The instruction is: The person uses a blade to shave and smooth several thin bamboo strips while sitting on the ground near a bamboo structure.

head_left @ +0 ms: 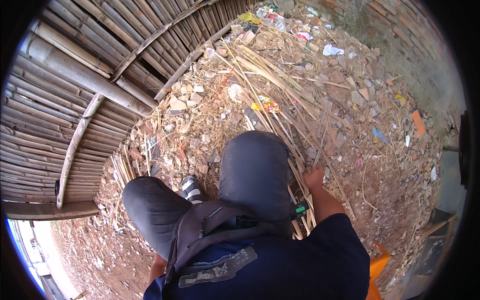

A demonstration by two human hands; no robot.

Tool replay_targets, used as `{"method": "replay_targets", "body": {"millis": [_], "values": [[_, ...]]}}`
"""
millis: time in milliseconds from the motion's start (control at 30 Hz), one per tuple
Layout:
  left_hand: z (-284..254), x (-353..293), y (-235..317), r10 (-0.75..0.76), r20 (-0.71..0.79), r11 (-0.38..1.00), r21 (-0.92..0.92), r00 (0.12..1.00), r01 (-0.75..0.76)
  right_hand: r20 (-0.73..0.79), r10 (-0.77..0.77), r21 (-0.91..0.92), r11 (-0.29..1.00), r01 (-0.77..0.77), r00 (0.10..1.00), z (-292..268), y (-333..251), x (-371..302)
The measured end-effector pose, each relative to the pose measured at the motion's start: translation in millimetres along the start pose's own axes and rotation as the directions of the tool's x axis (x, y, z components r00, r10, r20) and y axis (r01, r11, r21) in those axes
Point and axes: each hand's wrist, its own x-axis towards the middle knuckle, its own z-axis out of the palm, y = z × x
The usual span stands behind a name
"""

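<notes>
My right hand (pixel 313 177) is closed on the long, pale bamboo strips (pixel 298 167) lying beside my right knee. Its fingertips are partly hidden against them. The strips run from beside my thigh toward the far heap, some split thin and some wide. Of my left arm only a piece of forearm (pixel 157 265) shows at the lower left; the left hand is out of sight behind my leg and bag. A small dark device with a green screen (pixel 300 207) sits by my right thigh, over the strips.
A bamboo pole wall (pixel 75 125) rises on the left, a brick wall (pixel 400 30) at the far right. Rubble, dry straw and litter cover the ground, with a yellow-orange wrapper (pixel 266 105) among them. An orange plastic object (pixel 377 270) stands behind my right arm.
</notes>
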Motion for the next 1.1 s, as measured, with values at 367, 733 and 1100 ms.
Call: {"method": "replay_targets", "body": {"millis": [367,733,1100], "values": [[-18.5,-25.0,44.6,-0.067,0.060,0.996,-0.052,0.996,0.070,-0.083,0.042,-0.055,0.997,-0.046,0.996,-18.0,57.3,41.7],[-0.7,-24.2,37.6,-0.088,0.109,0.990,-0.100,0.990,0.099,0.014,0.105,-0.113,0.988,-0.103,0.994,-35.7,48.9,23.0],[6.6,-18.4,23.1,-0.107,0.140,0.986,-0.113,0.984,0.123,-0.146,-0.147,0.056,0.986,0.156,0.978,-14.0,21.8,-11.1]]}}
